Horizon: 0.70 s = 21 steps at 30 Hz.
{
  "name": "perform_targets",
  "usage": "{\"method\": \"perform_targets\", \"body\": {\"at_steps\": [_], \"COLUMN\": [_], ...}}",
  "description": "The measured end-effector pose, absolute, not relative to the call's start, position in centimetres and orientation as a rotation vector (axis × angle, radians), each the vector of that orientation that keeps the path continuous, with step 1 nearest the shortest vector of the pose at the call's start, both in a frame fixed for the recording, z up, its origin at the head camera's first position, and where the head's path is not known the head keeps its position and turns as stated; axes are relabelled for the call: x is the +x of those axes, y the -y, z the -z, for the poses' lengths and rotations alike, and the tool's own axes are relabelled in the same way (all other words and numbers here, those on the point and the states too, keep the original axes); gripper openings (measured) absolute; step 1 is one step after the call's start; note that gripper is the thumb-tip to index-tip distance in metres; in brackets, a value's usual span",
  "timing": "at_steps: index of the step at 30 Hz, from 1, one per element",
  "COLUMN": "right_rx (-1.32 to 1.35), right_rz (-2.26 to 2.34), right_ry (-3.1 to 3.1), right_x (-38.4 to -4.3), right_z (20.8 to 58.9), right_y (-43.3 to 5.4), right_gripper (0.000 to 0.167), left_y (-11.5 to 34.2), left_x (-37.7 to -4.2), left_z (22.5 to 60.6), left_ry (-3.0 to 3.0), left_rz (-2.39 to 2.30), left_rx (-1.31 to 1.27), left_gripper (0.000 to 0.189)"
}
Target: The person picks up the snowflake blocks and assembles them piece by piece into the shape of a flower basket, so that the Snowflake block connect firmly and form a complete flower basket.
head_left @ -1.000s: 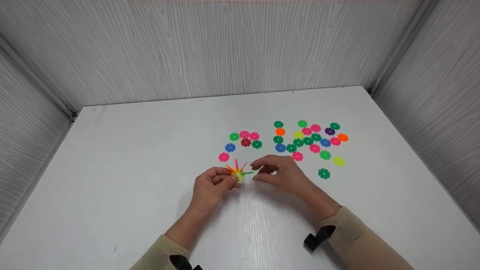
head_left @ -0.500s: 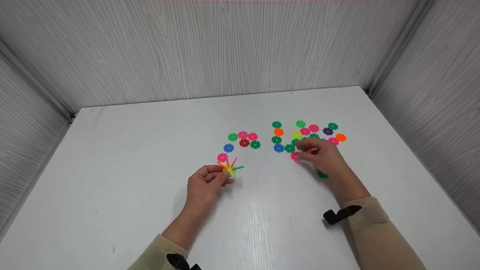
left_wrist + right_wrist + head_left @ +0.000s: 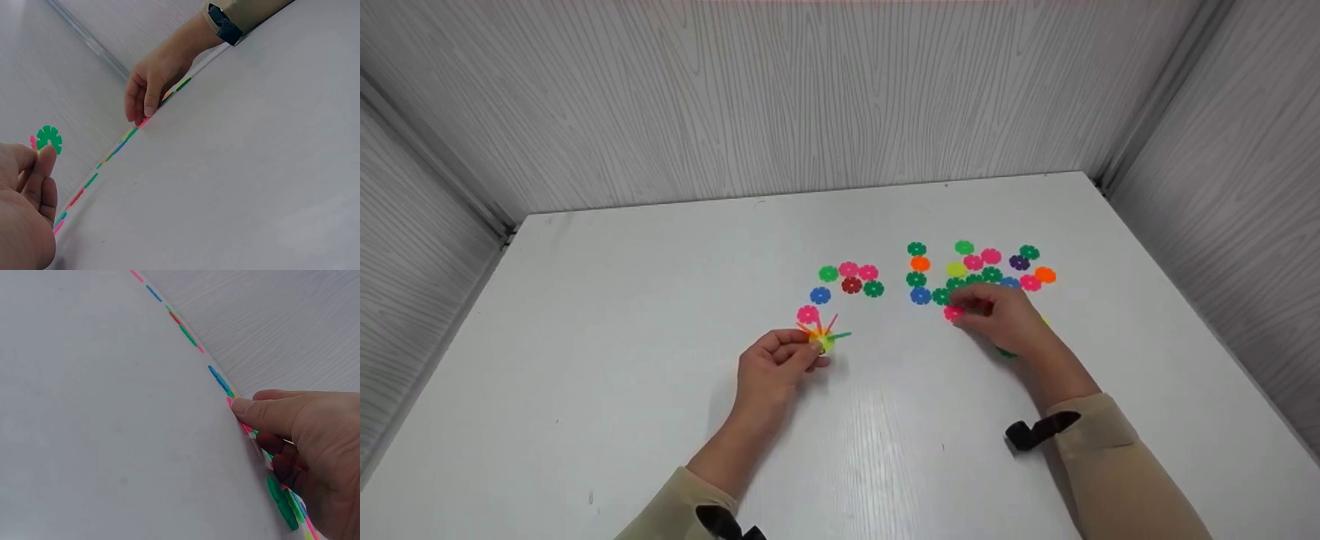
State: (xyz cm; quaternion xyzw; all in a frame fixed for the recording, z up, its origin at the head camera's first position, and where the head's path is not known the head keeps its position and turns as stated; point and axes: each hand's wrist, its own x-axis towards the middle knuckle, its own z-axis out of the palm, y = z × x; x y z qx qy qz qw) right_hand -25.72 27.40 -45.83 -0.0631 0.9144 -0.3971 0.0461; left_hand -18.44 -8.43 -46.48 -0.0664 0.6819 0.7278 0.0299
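Observation:
In the head view my left hand (image 3: pixel 772 367) pinches a small cluster of snowflake discs between thumb and fingers. A yellow disc (image 3: pixel 826 345) is at its centre, with orange, pink and green discs set edge-on around it. The left wrist view shows the cluster's green disc (image 3: pixel 49 138) and its notched rim. My right hand (image 3: pixel 1001 319) is low over the loose discs, with thumb and index finger pinching the edges of a pink disc (image 3: pixel 953 314) at the table. In the right wrist view the thumb tip is right at this pink disc (image 3: pixel 229 400).
Several loose snowflake discs lie flat on the white table (image 3: pixel 622 337), some partly hidden under my right hand. A smaller group, with a dark red disc (image 3: pixel 851 285) and a blue disc (image 3: pixel 820 295), lies beyond my left hand. Grey wood-grain panels (image 3: pixel 810 97) enclose the table.
My right hand has let go of the cluster's green disc side, moved right to the loose discs and lowered to a pink one. My left hand, still holding the cluster, has shifted slightly left.

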Motion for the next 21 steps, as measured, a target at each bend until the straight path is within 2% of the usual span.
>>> {"method": "perform_targets", "body": {"at_steps": [10,18,21], "right_rx": [-0.267,-0.198,-0.238], "right_rz": [1.225,1.33,1.358], "right_ry": [-2.828,-2.799,-2.772], "right_x": [-25.8,-25.4,-24.9], "right_z": [45.9,45.6,44.9], "right_y": [-27.6,-26.6,-25.2], "right_gripper": [0.04,0.018,0.016], "left_y": [8.3,8.5,8.5], "left_x": [-18.4,-18.5,-18.4], "left_z": [46.6,46.7,46.5], "left_ry": [-2.076,-2.167,-2.171], "left_rz": [-2.271,-2.237,-2.238], "left_rx": [-0.184,-0.179,-0.168], "left_gripper": [0.024,0.054,0.056]}}
